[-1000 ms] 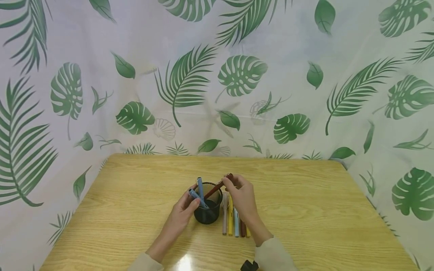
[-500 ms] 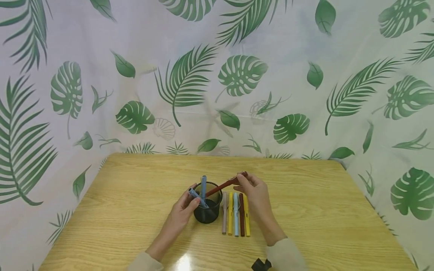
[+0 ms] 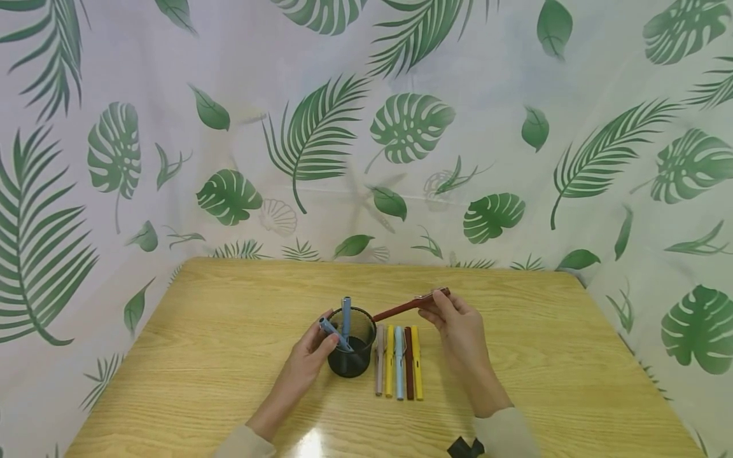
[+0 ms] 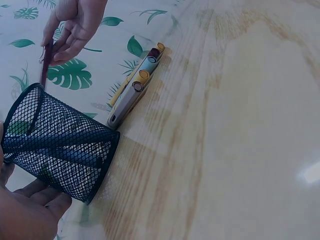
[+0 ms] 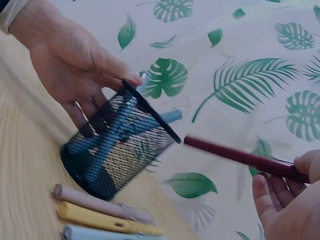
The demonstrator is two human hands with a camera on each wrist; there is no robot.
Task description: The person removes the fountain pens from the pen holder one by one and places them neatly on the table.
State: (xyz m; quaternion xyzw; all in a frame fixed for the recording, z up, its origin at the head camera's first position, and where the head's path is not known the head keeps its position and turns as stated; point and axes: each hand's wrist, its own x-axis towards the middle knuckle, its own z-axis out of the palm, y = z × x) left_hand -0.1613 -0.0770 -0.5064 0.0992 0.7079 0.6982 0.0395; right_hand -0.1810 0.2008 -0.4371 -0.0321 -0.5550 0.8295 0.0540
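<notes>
- Sleeves (image 3: pixel 506 434), two, pale: nearest, to either side of the mesh cup (image 3: pixel 350 364).
- Black object (image 3: pixel 466 447), one: near right of the cup, cut off by the frame edge.
- Row of pens, five, lying parallel just right of the cup: one greyish pen (image 3: pixel 380 366), two yellow pens (image 3: pixel 390 366), one light blue pen (image 3: pixel 399 369), one dark red pen (image 3: pixel 409 369).
- Left hand (image 3: pixel 307 360), one: at the cup's left, fingers and thumb curled round it.
- Mesh cup, one, black, upright.
- Blue pens (image 3: pixel 346 321), two: inside the cup, one leaning left.
- Right hand (image 3: pixel 460 331), one: well right of the cup, pinching one end of the held pen.
- Held pen (image 3: pixel 401 310), one, dark red: free end just beside the cup's rim; contact unclear.
- Wooden table (image 3: pixel 544 356), one: under the cup.
- Leaf-print backdrop (image 3: pixel 343 51): beyond the cup.
</notes>
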